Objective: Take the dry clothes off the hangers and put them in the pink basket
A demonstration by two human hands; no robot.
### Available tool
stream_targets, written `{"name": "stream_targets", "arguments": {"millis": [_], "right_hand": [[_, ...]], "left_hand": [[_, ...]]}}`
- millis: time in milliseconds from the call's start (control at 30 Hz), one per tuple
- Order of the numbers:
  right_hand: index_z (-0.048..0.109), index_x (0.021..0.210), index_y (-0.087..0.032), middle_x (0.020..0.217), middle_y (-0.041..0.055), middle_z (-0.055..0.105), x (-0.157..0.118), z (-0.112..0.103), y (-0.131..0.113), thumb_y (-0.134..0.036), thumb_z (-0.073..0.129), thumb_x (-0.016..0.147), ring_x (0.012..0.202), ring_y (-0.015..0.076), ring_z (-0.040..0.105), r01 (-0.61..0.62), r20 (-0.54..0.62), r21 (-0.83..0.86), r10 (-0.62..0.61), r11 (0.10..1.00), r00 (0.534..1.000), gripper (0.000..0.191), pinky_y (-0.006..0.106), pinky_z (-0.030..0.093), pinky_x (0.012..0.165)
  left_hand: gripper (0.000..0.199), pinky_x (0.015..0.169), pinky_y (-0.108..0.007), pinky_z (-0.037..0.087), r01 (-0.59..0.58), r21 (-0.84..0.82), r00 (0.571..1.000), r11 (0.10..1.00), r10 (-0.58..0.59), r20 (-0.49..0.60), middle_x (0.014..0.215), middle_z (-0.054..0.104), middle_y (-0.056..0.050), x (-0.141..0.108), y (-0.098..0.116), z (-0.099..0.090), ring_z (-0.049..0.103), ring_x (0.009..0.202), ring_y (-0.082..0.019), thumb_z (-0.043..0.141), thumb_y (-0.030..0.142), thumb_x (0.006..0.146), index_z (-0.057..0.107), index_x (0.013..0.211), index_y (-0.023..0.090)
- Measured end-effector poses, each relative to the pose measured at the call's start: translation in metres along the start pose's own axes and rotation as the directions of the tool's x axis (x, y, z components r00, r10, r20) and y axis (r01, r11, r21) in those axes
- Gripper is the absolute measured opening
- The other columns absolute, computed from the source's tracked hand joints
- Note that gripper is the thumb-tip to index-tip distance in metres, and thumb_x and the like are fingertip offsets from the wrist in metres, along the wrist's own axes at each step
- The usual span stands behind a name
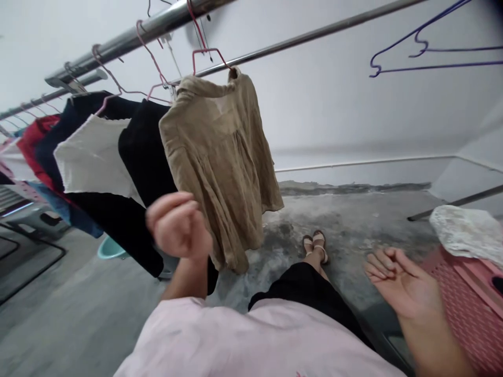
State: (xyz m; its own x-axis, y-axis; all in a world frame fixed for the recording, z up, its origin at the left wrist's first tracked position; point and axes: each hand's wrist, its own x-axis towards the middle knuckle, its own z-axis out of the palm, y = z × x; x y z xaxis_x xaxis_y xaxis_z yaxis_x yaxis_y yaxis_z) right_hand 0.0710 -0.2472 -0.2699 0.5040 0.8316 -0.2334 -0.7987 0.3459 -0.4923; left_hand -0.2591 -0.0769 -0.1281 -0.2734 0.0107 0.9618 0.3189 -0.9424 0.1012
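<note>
The left hand (178,225) is closed in a loose fist and holds nothing. Just above and right of this grip, the beige shirt (220,157) hangs on a pink hanger (208,55), its long axis vertical, hem pointing down. The right hand (404,285) is spread, palm up, beside the pink basket (467,309).
</note>
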Motion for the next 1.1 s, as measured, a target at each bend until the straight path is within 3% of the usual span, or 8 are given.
{"name": "stream_targets", "arguments": {"millis": [100,200,333,500,667,767,900,1100], "right_hand": [[0.051,0.07,-0.017,0.058,-0.0045,0.033,0.006,-0.003,0.004,-0.019,0.075,0.068,0.049,0.0051,0.03,-0.016,-0.008,-0.01,0.016,1.0,1.0,0.025,0.017,0.036,0.041],[0.052,0.069,-0.016,0.058,-0.0043,0.033,0.007,-0.003,0.011,-0.02,0.076,0.067,0.049,0.0049,0.031,-0.051,0.005,-0.01,0.051,0.999,0.999,0.025,0.017,0.036,0.041],[0.053,0.069,-0.016,0.057,-0.0039,0.036,0.003,-0.004,0.022,-0.021,0.079,0.065,0.049,0.0049,0.032,-0.163,0.018,-0.046,0.164,0.986,0.986,0.026,0.017,0.036,0.041],[0.056,0.069,-0.016,0.057,-0.0037,0.038,0.002,-0.012,0.027,-0.024,0.081,0.064,0.049,0.0044,0.034,-0.185,0.014,-0.081,0.186,0.979,0.982,0.027,0.016,0.037,0.042],[0.055,0.068,-0.015,0.056,-0.0041,0.039,0.004,-0.017,0.031,-0.023,0.083,0.061,0.048,0.0043,0.034,-0.181,-0.013,-0.083,0.18,0.98,0.983,0.03,0.017,0.036,0.04],[0.056,0.068,-0.015,0.055,-0.0043,0.039,0.006,-0.017,0.037,-0.024,0.085,0.059,0.048,0.0041,0.034,-0.2,-0.026,-0.074,0.199,0.977,0.98,0.032,0.017,0.036,0.04],[0.057,0.068,-0.015,0.055,-0.0046,0.04,0.008,-0.017,0.045,-0.024,0.087,0.056,0.047,0.0036,0.033,-0.227,-0.034,-0.082,0.224,0.971,0.974,0.034,0.017,0.035,0.039],[0.054,0.066,-0.015,0.055,-0.0047,0.04,0.011,-0.018,0.051,-0.022,0.088,0.051,0.047,0.0034,0.034,-0.273,-0.059,-0.085,0.268,0.958,0.962,0.038,0.016,0.035,0.04]], "left_hand": [[0.018,0.085,-0.038,0.046,-0.238,-0.047,0.942,0.97,0.218,-0.256,0.098,0.06,-0.002,0.058,-0.031,0.009,0.056,0.099,-0.02,0.068,0.038,0.085,0.066,0.095,0.023],[0.043,0.083,-0.038,0.048,0.132,-0.172,0.991,0.976,-0.128,0.037,0.11,0.061,-0.003,0.098,-0.074,0.028,0.057,0.108,-0.022,0.066,0.059,0.084,0.059,0.107,0.023],[0.084,0.095,-0.045,0.045,0.543,-0.143,0.782,0.828,-0.436,0.446,0.133,0.062,-0.001,0.122,-0.117,0.054,0.056,0.119,-0.025,0.049,0.094,0.068,0.053,0.122,0.03],[0.089,0.095,-0.047,0.047,0.532,-0.072,0.723,0.844,-0.408,0.557,0.126,0.065,-0.004,0.124,-0.117,0.078,0.059,0.114,-0.024,0.016,0.089,0.082,0.043,0.143,0.03],[0.079,0.086,-0.038,0.052,0.541,-0.073,0.693,0.838,-0.394,0.604,0.098,0.067,-0.004,0.12,-0.109,0.099,0.066,0.098,-0.021,0.046,0.086,0.076,0.055,0.122,0.023],[0.069,0.085,-0.035,0.052,0.475,-0.081,0.734,0.876,-0.344,0.586,0.094,0.063,-0.004,0.107,-0.107,0.105,0.064,0.094,-0.02,0.066,0.078,0.071,0.054,0.1,0.017],[0.047,0.095,-0.041,0.047,0.109,0.178,0.921,0.978,-0.167,0.352,0.101,0.06,-0.005,0.083,-0.097,0.093,0.058,0.108,-0.026,0.081,0.047,0.073,0.052,0.097,0.019],[0.015,0.101,-0.048,0.036,-0.016,0.291,0.952,0.957,-0.075,0.296,0.092,0.059,-0.006,0.056,-0.106,0.078,0.054,0.109,-0.027,0.065,0.032,0.088,0.057,0.09,0.02]]}}
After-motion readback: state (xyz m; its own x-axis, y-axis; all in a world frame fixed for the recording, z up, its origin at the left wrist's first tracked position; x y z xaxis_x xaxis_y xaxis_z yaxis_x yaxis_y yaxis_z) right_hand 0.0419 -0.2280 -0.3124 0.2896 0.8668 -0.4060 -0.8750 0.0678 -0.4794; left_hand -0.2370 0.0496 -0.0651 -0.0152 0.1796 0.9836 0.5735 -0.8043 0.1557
